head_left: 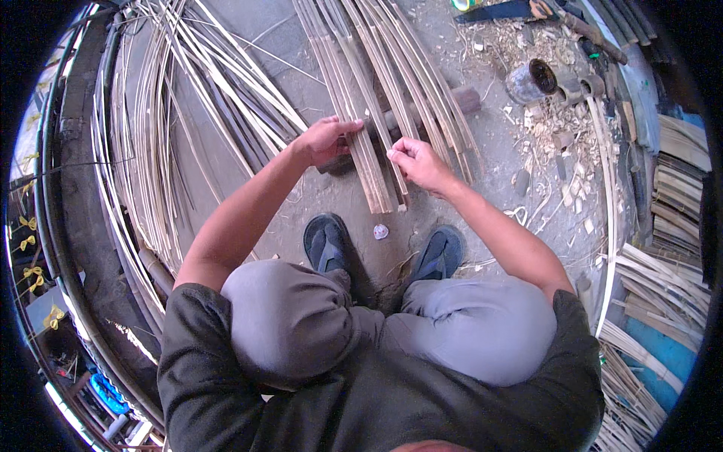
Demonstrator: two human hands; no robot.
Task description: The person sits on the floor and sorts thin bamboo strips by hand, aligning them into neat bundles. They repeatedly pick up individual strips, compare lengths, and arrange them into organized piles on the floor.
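A flat row of long bamboo strips (367, 169) lies side by side in front of me, with the near ends close to my feet. My left hand (324, 142) is closed on the left edge of this row, its thumb on top and the other fingers partly hidden under it. Just to the right, my right hand (423, 163) pinches a single bamboo strip (390, 164) between thumb and fingers. More strips (444, 124) fan out beyond that hand. Underneath them all, a dark round pole (465, 99) lies crosswise on the floor.
Loose thin strips (218, 83) spread across the floor at left. Right of the row are wood shavings (572, 139), a tin can (525, 84) and a handsaw (501, 11). Stacked split bamboo (681, 188) lines the far right. A small crumpled whitish thing (380, 232) lies between my sandals (325, 239).
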